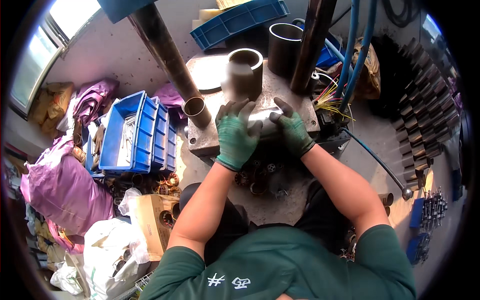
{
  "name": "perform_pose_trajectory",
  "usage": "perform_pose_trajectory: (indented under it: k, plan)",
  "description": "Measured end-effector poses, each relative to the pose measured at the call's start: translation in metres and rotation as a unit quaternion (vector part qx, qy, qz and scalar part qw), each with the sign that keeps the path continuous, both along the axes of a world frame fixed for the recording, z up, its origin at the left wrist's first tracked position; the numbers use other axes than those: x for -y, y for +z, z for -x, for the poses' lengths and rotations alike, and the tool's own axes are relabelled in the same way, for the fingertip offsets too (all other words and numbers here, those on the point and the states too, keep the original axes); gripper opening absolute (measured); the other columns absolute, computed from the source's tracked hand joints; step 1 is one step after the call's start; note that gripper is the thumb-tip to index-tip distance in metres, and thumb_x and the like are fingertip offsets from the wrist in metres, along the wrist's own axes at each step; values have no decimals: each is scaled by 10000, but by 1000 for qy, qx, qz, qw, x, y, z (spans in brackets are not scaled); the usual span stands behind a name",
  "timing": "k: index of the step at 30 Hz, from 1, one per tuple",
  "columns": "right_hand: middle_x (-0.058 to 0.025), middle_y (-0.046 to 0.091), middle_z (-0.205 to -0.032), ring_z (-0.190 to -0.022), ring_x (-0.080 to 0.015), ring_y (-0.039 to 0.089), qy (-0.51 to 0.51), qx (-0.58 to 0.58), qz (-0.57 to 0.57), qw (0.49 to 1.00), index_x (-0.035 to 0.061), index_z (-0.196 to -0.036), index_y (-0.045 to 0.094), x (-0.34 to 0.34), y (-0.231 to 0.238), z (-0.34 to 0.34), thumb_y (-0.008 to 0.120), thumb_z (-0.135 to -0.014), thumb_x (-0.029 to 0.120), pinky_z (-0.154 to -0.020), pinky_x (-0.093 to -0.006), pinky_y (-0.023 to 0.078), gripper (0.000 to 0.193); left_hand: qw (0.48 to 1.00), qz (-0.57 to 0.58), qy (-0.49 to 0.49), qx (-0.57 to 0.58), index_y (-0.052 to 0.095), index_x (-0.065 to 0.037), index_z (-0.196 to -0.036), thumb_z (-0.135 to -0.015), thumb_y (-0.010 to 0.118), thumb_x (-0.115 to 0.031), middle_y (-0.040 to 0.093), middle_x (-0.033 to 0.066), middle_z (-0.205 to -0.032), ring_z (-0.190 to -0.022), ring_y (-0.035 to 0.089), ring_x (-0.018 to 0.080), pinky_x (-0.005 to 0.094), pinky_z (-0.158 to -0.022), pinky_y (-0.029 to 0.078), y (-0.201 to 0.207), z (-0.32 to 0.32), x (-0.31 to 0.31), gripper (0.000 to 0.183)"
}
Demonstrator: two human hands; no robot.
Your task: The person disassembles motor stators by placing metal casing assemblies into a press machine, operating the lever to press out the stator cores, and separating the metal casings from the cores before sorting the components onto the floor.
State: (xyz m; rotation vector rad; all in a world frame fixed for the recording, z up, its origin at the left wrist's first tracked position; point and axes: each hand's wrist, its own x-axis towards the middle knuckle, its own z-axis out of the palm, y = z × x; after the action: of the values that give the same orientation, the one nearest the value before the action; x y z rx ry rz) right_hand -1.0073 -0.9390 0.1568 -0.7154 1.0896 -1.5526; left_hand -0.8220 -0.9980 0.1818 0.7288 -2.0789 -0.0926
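I wear green gloves with dark fingertips on both hands, over the front of a heavy metal press bed [202, 137]. A shiny metal cylinder [261, 117] lies on its side between them. My left hand [234, 134] is at its left end, fingers stretched and apart, thumb close to the metal. At the other end, my right hand [296, 131] has its thumb and forefinger on the cylinder. A thick-walled steel sleeve [254, 65] stands just beyond; a grey smear hides its front. Left of my left hand, a narrower metal tube [198, 112] stands upright.
Two steel columns [167, 50] rise from the bed, with a dark wide sleeve [284, 52] behind. Blue crates [142, 132] and purple sacks [67, 187] crowd the left. Loose wires [332, 97] and a ball-ended lever [406, 192] are on the right, near stacked metal tubes [417, 107].
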Motion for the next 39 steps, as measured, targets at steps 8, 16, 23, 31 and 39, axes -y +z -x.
perform_pose_trajectory:
  k: [8,16,23,31,39]
  plan:
    - [-128,683,-1165,-1007,-222,690,19,-26,-44,999,15,-1585,406,13,8,16,677,-992,164,-905,-338,584,669,914,-113,-7,389,490,-84,-1391,-717,850,-262,696,192,-1219,-1171,671,386,538,-1062,474,44,14,12,785]
    - [-103,707,-1188,-1102,-198,669,71,-65,62,993,65,-1616,385,-11,-3,37,607,-943,36,-995,-331,534,709,971,11,6,238,502,-124,-1417,-656,864,-249,674,179,-1130,-1003,686,374,535,-814,539,8,18,2,853]
    - [-159,694,-1271,-1174,-320,651,-58,-585,309,747,63,-1440,591,-33,65,-7,648,-872,-21,-1038,-428,507,577,990,-66,-3,-123,550,-73,-1311,-668,917,-315,695,198,-1036,-927,686,433,497,-776,567,-8,20,0,779]
    - [-177,625,-1376,-1221,-249,638,-31,-387,93,917,21,-1501,493,-13,25,-3,779,-838,100,-984,-395,559,726,920,-244,-33,-304,519,-38,-1360,-630,966,-205,649,149,-1284,-1157,660,284,404,-984,560,-22,16,10,872]
    - [-204,587,-1483,-1392,-279,552,66,-383,139,911,-37,-1548,447,-8,46,-17,796,-846,150,-1187,-390,428,807,902,-295,-114,-293,417,-40,-1409,-647,1010,-226,675,94,-1254,-1139,676,213,364,-1007,565,-29,17,16,983]
